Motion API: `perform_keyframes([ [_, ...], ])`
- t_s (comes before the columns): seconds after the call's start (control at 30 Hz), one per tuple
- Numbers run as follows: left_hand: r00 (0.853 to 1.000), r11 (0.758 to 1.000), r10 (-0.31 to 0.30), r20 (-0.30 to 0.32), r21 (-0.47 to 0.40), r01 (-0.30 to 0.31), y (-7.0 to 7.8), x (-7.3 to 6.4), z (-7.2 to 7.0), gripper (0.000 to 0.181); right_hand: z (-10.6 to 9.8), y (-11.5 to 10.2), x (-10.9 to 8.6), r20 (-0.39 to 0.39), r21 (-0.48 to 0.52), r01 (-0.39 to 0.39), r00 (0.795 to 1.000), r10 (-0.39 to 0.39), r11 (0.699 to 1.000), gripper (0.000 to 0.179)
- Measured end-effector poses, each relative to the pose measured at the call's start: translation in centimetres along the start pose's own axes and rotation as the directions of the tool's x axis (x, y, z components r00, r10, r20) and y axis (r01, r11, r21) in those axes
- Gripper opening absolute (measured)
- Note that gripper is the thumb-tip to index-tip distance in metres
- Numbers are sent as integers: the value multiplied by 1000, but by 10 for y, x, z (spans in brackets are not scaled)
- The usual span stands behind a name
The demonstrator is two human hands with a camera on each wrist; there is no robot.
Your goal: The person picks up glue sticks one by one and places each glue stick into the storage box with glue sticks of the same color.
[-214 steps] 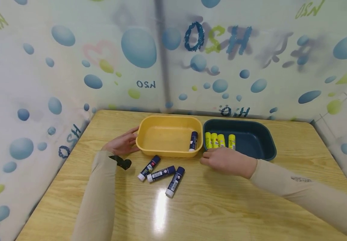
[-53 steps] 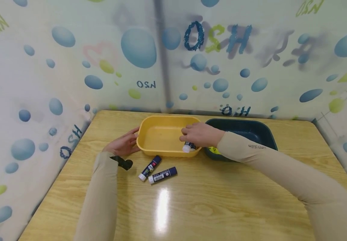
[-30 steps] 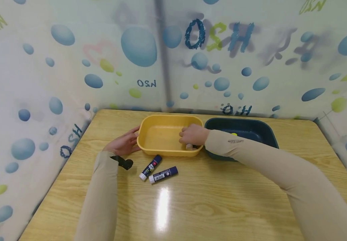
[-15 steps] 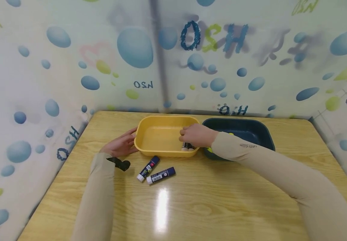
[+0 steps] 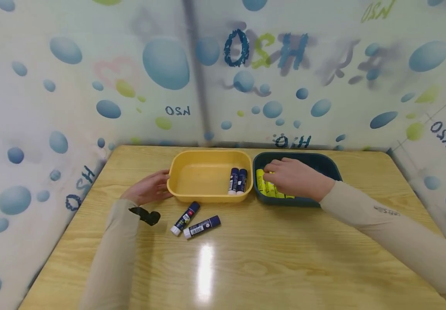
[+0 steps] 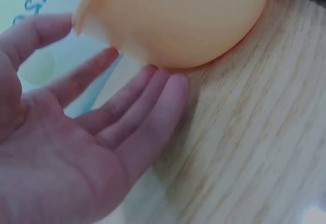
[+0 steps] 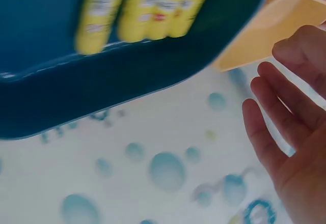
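Observation:
My left hand (image 5: 148, 188) rests its outstretched fingertips against the left side of the yellow tray (image 5: 207, 199); the left wrist view shows the fingers (image 6: 147, 127) touching the tray wall (image 6: 178, 25). Two navy glue sticks with white ends, one (image 5: 233, 181) beside the other (image 5: 242, 181), lie side by side at the tray's right end. Over the dark blue tray (image 5: 325, 161) hovers my right hand (image 5: 299, 177), fingers loose and holding nothing. Beneath it lie several yellow glue sticks (image 5: 260, 181), partly hidden in the head view; one (image 7: 102, 15) lies slightly apart in the right wrist view.
Two more navy glue sticks, one slanted (image 5: 185, 218) and one flatter (image 5: 202, 227), lie on the wooden table (image 5: 269, 267) before the yellow tray. The trays stand side by side near the back edge. A patterned curtain (image 5: 223, 86) hangs behind.
A third navy glue stick left the table; my right hand set it beside the one in the yellow tray, let go and moved right over the dark blue tray. The left hand stayed put.

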State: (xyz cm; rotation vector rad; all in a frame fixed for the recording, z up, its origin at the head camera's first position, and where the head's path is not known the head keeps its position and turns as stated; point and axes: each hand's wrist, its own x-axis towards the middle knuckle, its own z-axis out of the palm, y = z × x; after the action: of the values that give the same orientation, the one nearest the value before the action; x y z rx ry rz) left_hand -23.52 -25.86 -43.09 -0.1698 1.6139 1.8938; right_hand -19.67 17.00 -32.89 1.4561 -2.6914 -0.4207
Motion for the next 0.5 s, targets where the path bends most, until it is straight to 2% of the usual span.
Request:
perform_keyframes([
  [0.13, 999, 996, -6, -44, 92, 10, 2, -1, 7, 58, 10, 12, -32, -55, -6, -34, 998, 34, 999, 29],
  [0.27, 997, 988, 0, -81, 157, 13, 3, -3, 8, 50, 16, 20, -54, -106, 33, -82, 991, 85, 996, 34],
  [0.4, 996, 972, 11, -94, 234, 11, 7, -8, 10, 52, 18, 25, -70, -122, 142, -151, 978, 169, 978, 42],
  [0.5, 996, 947, 34, -81, 322, -7, 10, -13, 13, 58, 23, 32, -83, -107, 225, -212, 965, 240, 951, 44],
])
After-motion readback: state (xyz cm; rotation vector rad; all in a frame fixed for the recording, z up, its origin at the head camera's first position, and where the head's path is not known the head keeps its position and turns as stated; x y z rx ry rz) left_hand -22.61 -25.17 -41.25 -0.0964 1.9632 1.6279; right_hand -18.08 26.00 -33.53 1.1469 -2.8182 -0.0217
